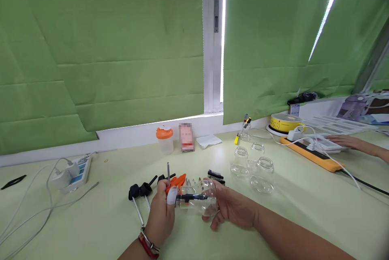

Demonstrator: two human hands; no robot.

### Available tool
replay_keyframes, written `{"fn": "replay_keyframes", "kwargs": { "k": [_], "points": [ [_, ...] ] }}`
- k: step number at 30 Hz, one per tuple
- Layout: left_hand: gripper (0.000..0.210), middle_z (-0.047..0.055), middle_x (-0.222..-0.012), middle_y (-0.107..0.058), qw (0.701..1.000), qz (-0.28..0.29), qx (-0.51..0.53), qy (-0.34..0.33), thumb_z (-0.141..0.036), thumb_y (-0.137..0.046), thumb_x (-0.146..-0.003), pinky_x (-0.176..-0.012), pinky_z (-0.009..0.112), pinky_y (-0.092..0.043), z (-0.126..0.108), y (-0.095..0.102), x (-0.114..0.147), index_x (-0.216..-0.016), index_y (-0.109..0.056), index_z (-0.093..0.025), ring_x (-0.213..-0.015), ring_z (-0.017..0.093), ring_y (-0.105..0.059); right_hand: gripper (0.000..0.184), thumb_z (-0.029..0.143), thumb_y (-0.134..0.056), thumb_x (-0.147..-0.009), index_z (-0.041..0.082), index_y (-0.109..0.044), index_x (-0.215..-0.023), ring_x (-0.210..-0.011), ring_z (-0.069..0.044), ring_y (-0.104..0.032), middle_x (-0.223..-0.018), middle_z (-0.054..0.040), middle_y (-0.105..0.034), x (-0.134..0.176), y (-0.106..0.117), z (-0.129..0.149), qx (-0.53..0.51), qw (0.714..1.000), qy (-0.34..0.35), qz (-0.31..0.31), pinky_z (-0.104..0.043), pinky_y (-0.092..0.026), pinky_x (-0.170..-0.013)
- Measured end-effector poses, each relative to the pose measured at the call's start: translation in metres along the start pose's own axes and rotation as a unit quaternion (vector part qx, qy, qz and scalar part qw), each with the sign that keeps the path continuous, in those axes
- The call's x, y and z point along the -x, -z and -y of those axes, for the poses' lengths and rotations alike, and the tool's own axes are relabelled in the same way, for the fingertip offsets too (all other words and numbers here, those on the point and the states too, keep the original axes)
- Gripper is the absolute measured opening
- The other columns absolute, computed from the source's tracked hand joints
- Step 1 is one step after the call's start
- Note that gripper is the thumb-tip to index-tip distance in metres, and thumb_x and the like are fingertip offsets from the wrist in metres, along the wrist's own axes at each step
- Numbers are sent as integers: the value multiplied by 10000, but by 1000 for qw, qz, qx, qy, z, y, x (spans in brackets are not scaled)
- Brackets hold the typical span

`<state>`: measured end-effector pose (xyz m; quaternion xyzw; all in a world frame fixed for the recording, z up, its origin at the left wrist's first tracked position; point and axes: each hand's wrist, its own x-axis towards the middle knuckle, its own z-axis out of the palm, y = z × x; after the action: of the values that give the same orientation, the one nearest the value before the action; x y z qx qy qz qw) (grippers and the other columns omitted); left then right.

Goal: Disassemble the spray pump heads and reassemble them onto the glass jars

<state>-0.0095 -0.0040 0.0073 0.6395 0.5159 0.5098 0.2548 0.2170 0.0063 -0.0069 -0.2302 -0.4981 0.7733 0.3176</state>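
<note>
My right hand [235,209] is wrapped round the base of a clear jar [199,189] lying on its side in the air. At the jar's mouth, my left hand [161,213], with a white covering on the thumb, grips a black part with a metal rod [168,174] standing up from it. A black shaft [191,197] reaches into the jar. Behind the left hand are orange pieces [179,180], partly hidden. Black knobs [145,189] with metal rods lie just left of it. Black brushes [215,175] lie beyond the jar.
Several clear jars [263,177] stand to the right. An orange-lidded cup [165,140] and a white paper [209,141] are at the back. Power strips [313,154] with cables lie on both sides. Another person's hand [345,141] rests at far right.
</note>
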Motion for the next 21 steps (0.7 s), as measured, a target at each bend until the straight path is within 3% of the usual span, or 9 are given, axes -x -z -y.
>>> {"fn": "replay_keyframes", "kwargs": {
  "k": [3,6,8,10,12,14,16,18,21],
  "points": [
    [170,-20,-687,-517,998,34,-44,-39,-385,-391,-900,-581,262,-387,0,1,1,-891,-442,-223,-604,152,-486,617,514,-536,-833,280,-282,-1344,-773,-180,-631,-1042,-82,-572,-2,-3,-1,32,998,11,-53,-299,-503,-611],
    [201,-22,-671,-506,999,32,-31,-29,-399,-373,-903,-569,257,-381,-2,0,-1,-833,-438,-222,-586,144,-469,684,409,-634,-787,305,-277,-1361,-912,-189,-596,-1256,-102,-459,2,-4,3,178,977,79,-85,-348,-513,-734],
    [255,-20,-652,-509,1000,26,4,8,-435,-364,-898,-533,247,-382,-3,-2,-3,-793,-442,-216,-556,135,-470,746,290,-689,-735,313,-298,-1371,-1118,-235,-504,-1379,-100,-361,6,-5,7,346,922,150,-86,-417,-440,-928],
    [304,-33,-597,-488,997,26,44,63,-484,-366,-882,-450,231,-356,-2,-4,-5,-778,-449,-211,-475,119,-438,700,188,-652,-741,316,-352,-1360,-1292,-263,-334,-1440,-78,-310,9,-5,9,495,837,219,-75,-463,-289,-1067],
    [339,-57,-539,-440,991,29,70,106,-529,-372,-864,-369,218,-302,-1,-5,-7,-777,-450,-210,-397,103,-378,676,172,-612,-770,325,-345,-1372,-1366,-269,-205,-1478,-63,-265,9,-4,9,563,784,251,-68,-489,-199,-1107],
    [351,-68,-524,-423,990,28,77,116,-545,-372,-860,-343,210,-280,1,-5,-7,-772,-438,-212,-371,93,-349,816,265,-676,-745,331,-227,-1423,-1374,-286,-191,-1508,-77,-190,8,-2,9,536,807,234,-83,-492,-241,-1092],
    [341,-66,-540,-445,993,18,67,97,-536,-375,-865,-361,208,-295,2,-4,-6,-768,-425,-213,-377,85,-348,949,424,-696,-723,322,-94,-1449,-1307,-301,-327,-1504,-122,-158,6,-2,8,429,880,177,-106,-472,-387,-999],
    [322,-61,-571,-473,996,13,49,75,-519,-371,-877,-391,209,-316,4,-3,-5,-781,-421,-215,-393,82,-352,830,555,-528,-818,296,-56,-1450,-1108,-271,-532,-1421,-171,-296,4,-2,9,292,946,98,-103,-429,-512,-810],
    [301,-54,-606,-495,997,29,33,63,-502,-364,-888,-410,211,-325,4,-2,-4,-815,-429,-217,-405,82,-346,615,549,-350,-903,247,-193,-1416,-797,-196,-626,-1148,-143,-526,3,-2,10,205,975,28,-83,-358,-526,-629]
  ]
}}
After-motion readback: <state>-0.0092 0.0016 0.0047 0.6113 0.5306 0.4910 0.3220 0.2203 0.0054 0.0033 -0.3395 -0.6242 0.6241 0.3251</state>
